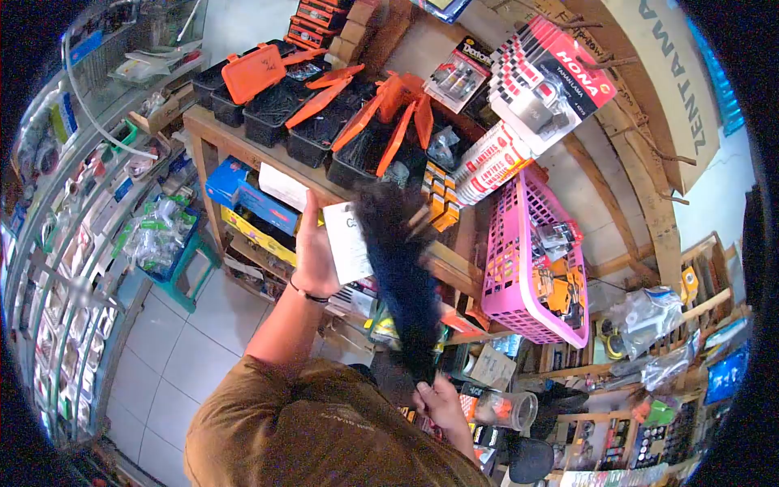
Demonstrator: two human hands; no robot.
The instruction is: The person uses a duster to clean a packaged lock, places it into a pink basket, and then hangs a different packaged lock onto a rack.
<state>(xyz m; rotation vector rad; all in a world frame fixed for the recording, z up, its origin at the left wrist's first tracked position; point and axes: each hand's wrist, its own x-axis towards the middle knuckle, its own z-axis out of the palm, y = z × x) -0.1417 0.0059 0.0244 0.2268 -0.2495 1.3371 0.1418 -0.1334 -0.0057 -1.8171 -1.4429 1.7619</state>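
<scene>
My left hand [315, 258] is closed around a small white box [344, 243], held up in front of the wooden shelf. Dark lettering shows on the box, too small to read fully. In my right hand [443, 404], low and close to my body, is the handle of a feather duster [412, 284]. Its dark blue-black feathers are blurred and reach up past the box, hiding part of its right edge. Behind the feathers are black bins [304, 148] with orange lids.
A pink basket [527, 280] of packaged goods stands at the right on the shelf [316, 180]. White sealant cups [491, 162] and hanging HONA packs [552, 81] are near it. A glass display case [69, 284] lines the left, with a green stool [180, 284] beside it.
</scene>
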